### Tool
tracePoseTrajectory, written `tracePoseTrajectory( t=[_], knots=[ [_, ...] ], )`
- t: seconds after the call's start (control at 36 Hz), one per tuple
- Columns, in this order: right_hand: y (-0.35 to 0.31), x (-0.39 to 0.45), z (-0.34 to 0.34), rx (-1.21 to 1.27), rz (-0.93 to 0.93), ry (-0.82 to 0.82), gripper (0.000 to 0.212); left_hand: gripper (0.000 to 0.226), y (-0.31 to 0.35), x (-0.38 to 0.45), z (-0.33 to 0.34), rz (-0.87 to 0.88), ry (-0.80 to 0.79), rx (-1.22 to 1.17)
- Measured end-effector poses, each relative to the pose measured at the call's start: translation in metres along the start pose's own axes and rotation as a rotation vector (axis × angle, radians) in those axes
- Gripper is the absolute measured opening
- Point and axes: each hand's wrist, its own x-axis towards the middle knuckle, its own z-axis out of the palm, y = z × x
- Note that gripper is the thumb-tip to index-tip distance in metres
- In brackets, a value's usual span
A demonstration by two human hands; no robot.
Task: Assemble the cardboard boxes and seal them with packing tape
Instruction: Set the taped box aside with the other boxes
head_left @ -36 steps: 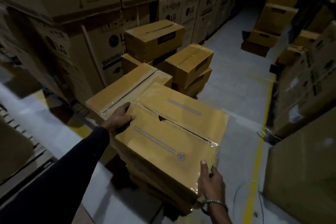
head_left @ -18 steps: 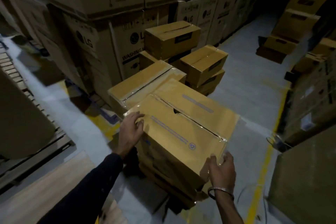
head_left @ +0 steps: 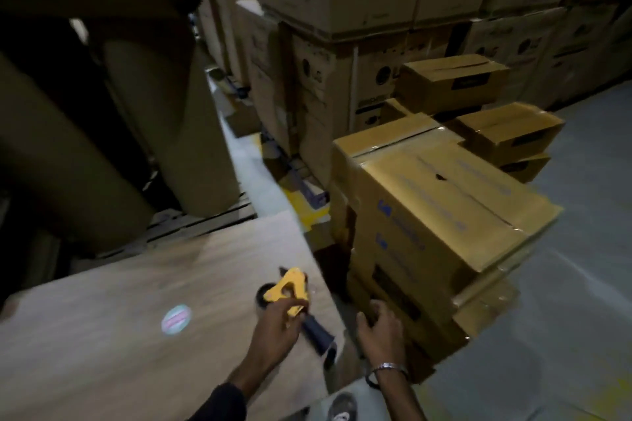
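Note:
A yellow tape dispenser (head_left: 290,289) with a dark handle lies near the right edge of a wooden table (head_left: 119,335). My left hand (head_left: 273,326) holds its yellow frame, fingers curled on it. To the right, a yellow-brown cardboard box (head_left: 444,212) sits on top of a stack of similar boxes, its top flaps closed along a centre seam. My right hand (head_left: 379,330) hovers by the lower left side of that stack with its fingers loosely spread and nothing in it.
Tall printed cartons (head_left: 342,44) wall in the back. Big cardboard rolls (head_left: 154,113) stand on a pallet at left. More small boxes (head_left: 506,133) are stacked behind the stack. A round sticker (head_left: 176,318) marks the table. Grey floor (head_left: 564,318) lies at right.
Both hands have let go of the top box. The view swung left to the table. My left hand took hold of the tape dispenser and my right hand dropped beside the stack.

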Motion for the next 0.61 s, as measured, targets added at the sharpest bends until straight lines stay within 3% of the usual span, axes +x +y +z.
tracePoseTrajectory(
  t=[0.19, 0.33, 0.61],
  knots=[
    [-0.002, -0.086, 0.101, -0.031, 0.020, -0.329, 0.041, 0.028, -0.085, -0.156, -0.049, -0.281, 0.031, -0.047],
    [-0.017, -0.137, 0.157, -0.134, -0.098, -0.451, 0.042, 0.016, -0.140, -0.236, -0.070, -0.488, 0.099, -0.102],
    [-0.100, -0.265, 0.296, -0.259, -0.413, -0.686, 0.037, 0.029, -0.199, -0.370, -0.186, -0.714, 0.372, -0.165]
  ],
)
